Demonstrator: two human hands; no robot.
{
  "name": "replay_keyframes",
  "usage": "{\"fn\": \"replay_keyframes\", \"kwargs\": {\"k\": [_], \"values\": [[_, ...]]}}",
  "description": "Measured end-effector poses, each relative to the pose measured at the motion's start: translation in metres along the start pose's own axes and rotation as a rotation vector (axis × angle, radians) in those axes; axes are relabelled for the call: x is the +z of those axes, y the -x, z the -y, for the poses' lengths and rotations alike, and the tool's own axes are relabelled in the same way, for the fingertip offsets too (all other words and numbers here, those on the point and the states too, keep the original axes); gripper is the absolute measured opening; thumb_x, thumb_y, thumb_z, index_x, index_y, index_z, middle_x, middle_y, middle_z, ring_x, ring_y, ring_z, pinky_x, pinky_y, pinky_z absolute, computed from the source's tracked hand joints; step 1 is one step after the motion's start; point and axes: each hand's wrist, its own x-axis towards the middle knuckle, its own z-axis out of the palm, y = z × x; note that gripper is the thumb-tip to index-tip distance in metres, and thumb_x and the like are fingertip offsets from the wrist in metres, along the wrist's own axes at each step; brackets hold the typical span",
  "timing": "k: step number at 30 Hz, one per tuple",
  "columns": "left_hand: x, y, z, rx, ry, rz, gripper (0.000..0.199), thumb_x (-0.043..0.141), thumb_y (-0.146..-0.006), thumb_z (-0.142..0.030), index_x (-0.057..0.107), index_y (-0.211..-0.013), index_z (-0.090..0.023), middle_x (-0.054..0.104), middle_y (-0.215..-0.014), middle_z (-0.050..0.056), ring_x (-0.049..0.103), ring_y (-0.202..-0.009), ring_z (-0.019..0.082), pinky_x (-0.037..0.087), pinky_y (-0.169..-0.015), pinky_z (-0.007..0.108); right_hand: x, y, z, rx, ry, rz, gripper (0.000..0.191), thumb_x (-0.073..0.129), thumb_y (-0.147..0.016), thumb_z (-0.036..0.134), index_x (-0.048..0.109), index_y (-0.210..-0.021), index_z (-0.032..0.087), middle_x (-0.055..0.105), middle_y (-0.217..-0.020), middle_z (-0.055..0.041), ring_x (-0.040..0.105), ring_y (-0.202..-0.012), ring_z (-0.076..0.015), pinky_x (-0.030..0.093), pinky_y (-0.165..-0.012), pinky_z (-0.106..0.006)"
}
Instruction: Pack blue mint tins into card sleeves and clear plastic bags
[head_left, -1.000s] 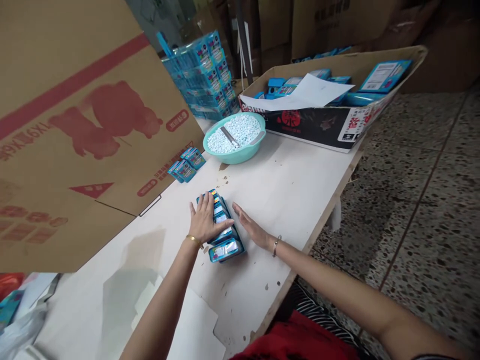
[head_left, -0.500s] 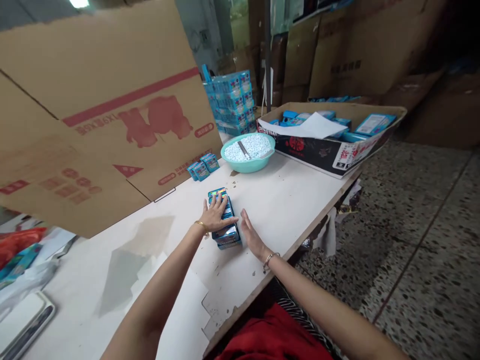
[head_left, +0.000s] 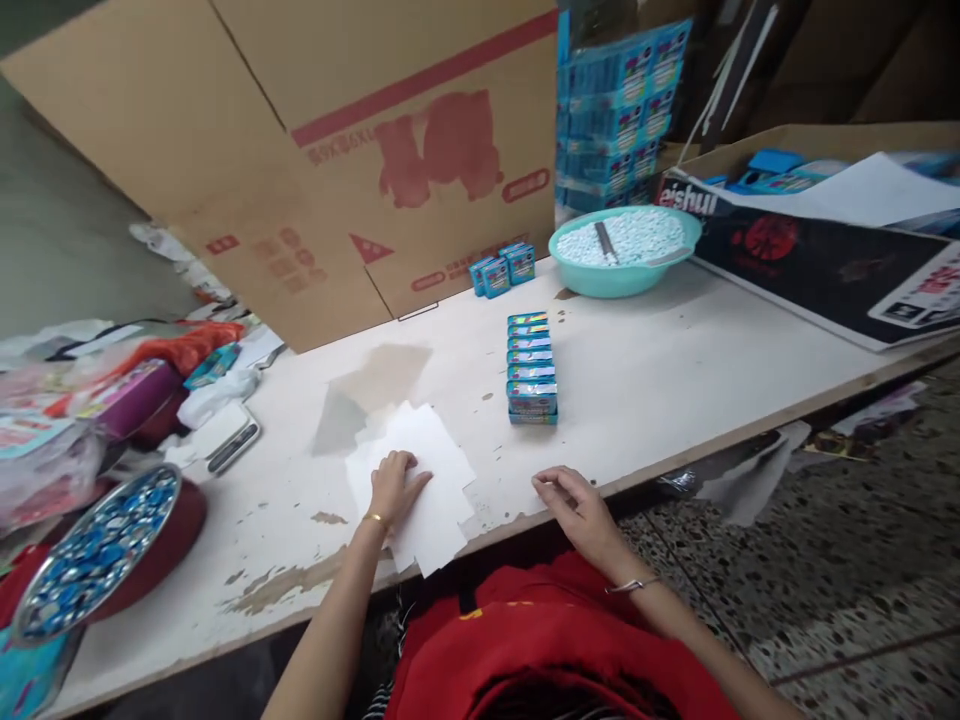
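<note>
My left hand [head_left: 395,488] lies over several white die-cut paper sheets [head_left: 442,470] near the table's front edge. Its thumb is spread from loosely bent fingers, and no sheet is lifted. Above the front edge, my right hand [head_left: 581,512] is half open with fingers bent, nothing visible in it. Beyond the hands, a row of small blue boxes [head_left: 532,370] stands packed front to back, touched by neither hand.
A turquoise basin [head_left: 622,280] of small white pieces, tweezers [head_left: 604,243] on top, stands at the back beside a few blue boxes [head_left: 499,270]. Large cardboard [head_left: 300,200] rises behind. A black carton [head_left: 795,250] is right; a red bowl [head_left: 161,560] of blue-wrapped pieces is left.
Both hands have left the row of blue boxes. My left hand moved to the paper sheets, my right hand back toward the front edge. The view has swung left.
</note>
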Motion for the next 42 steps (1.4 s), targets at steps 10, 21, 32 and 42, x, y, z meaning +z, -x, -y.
{"fn": "replay_keyframes", "kwargs": {"k": [10, 21, 32, 42], "values": [[-0.019, -0.056, 0.059, -0.187, 0.046, -0.235, 0.032, 0.051, -0.084, -0.045, 0.054, -0.101, -0.018, 0.057, -0.109, 0.011, 0.052, -0.102, 0.023, 0.038, -0.086, 0.035, 0.038, 0.003, 0.023, -0.016, 0.053, 0.381, 0.023, 0.045, -0.092, 0.038, 0.059, -0.087, 0.020, 0.061, -0.090, -0.0049, 0.056, -0.089, -0.0185, 0.044, -0.082, -0.032], [-0.021, -0.094, 0.108, -0.287, 0.092, -0.107, 0.024, 0.046, -0.084, -0.039, 0.056, -0.073, -0.020, 0.063, -0.077, 0.001, 0.056, -0.075, 0.017, 0.036, -0.068, 0.026, 0.046, 0.003, 0.023, 0.018, 0.132, 0.417, 0.023, 0.046, -0.091, 0.038, 0.061, -0.088, 0.021, 0.063, -0.092, -0.0066, 0.057, -0.091, -0.0209, 0.045, -0.084, -0.035], [-0.018, -0.084, 0.084, -0.317, 0.136, -0.183, 0.021, 0.054, -0.076, -0.040, 0.053, -0.076, -0.020, 0.062, -0.089, 0.008, 0.055, -0.088, 0.022, 0.036, -0.074, 0.030, 0.072, -0.020, 0.050, -0.038, 0.060, 0.519, 0.023, 0.049, -0.089, 0.037, 0.064, -0.090, 0.020, 0.063, -0.088, -0.0047, 0.058, -0.083, -0.0179, 0.046, -0.076, -0.030], [-0.059, -0.071, 0.072, -0.299, 0.453, -0.196, 0.027, 0.052, -0.074, -0.037, 0.048, -0.054, -0.019, 0.048, -0.052, -0.001, 0.049, -0.061, 0.014, 0.035, -0.057, 0.025, 0.074, -0.005, 0.048, 0.057, 0.001, 0.567, 0.024, 0.051, -0.087, 0.037, 0.066, -0.086, 0.019, 0.065, -0.082, -0.0032, 0.059, -0.077, -0.0171, 0.047, -0.071, -0.029]]}}
